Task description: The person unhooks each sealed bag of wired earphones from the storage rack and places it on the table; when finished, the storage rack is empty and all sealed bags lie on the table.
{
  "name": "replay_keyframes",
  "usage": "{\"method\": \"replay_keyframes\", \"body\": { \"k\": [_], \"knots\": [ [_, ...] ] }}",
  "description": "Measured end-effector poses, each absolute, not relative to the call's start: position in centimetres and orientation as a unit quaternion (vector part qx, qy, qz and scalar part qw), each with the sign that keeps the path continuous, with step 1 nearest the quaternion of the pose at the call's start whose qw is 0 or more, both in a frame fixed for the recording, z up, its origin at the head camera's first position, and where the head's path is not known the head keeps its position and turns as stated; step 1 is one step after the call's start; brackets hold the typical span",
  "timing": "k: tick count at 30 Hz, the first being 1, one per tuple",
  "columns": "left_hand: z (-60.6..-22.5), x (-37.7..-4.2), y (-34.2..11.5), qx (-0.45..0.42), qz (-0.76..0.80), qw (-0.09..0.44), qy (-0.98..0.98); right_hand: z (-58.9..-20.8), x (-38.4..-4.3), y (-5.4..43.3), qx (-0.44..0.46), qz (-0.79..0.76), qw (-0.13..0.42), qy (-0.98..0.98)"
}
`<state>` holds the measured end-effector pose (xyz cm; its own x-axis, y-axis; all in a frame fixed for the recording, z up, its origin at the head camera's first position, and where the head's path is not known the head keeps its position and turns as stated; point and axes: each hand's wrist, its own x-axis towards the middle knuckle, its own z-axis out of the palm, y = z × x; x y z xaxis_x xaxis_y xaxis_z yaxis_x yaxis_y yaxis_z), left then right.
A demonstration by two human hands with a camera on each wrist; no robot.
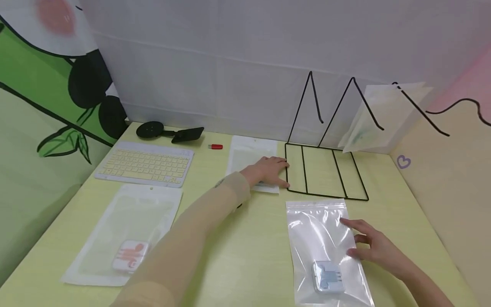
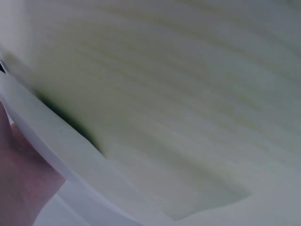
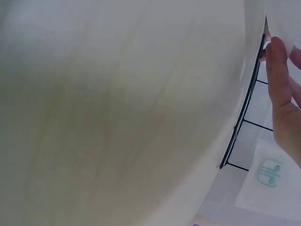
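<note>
My left hand (image 1: 270, 170) reaches across the table with fingers spread, touching the left end of a black wire rack (image 1: 305, 170). Beneath that hand lies a white zip bag (image 1: 251, 149), partly hidden by hand and sleeve. A clear-fronted zip bag (image 1: 318, 230) lies nearer, holding a square case of earphones (image 1: 327, 277). Beside its right edge, my right hand (image 1: 377, 249) rests with thumb and forefinger wide apart, touching the bag. Pale bag material (image 2: 164, 94) fills most of the left wrist view. A similar pale sheet (image 3: 117, 113) covers much of the right wrist view.
Several white bags (image 1: 383, 115) stand upright at the rack's right end. At left lie a white keyboard (image 1: 143, 164) and a zip bag (image 1: 145, 209) with red earphones (image 1: 131, 255). Behind are a black folding stand (image 1: 150, 130) and a red USB stick (image 1: 217, 146).
</note>
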<state>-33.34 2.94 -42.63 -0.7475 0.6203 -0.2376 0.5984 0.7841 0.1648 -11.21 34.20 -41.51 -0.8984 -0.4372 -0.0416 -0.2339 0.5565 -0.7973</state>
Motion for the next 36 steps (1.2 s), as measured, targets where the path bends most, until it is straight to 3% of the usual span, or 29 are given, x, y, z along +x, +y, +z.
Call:
{"method": "replay_keyframes", "body": {
  "k": [8, 17, 36],
  "knots": [
    [-42.5, -33.3, 2.8, 0.325, 0.039, 0.142, 0.934, -41.9, -11.4, 32.5, -0.261, -0.295, 0.113, 0.912],
    [-42.3, -33.5, 2.6, 0.319, 0.037, 0.142, 0.936, -41.7, -12.0, 30.4, -0.265, -0.163, 0.101, 0.945],
    [-42.3, -33.2, 3.0, 0.319, 0.035, 0.144, 0.936, -42.8, -12.3, 24.5, -0.350, -0.093, 0.017, 0.932]
  ]
}}
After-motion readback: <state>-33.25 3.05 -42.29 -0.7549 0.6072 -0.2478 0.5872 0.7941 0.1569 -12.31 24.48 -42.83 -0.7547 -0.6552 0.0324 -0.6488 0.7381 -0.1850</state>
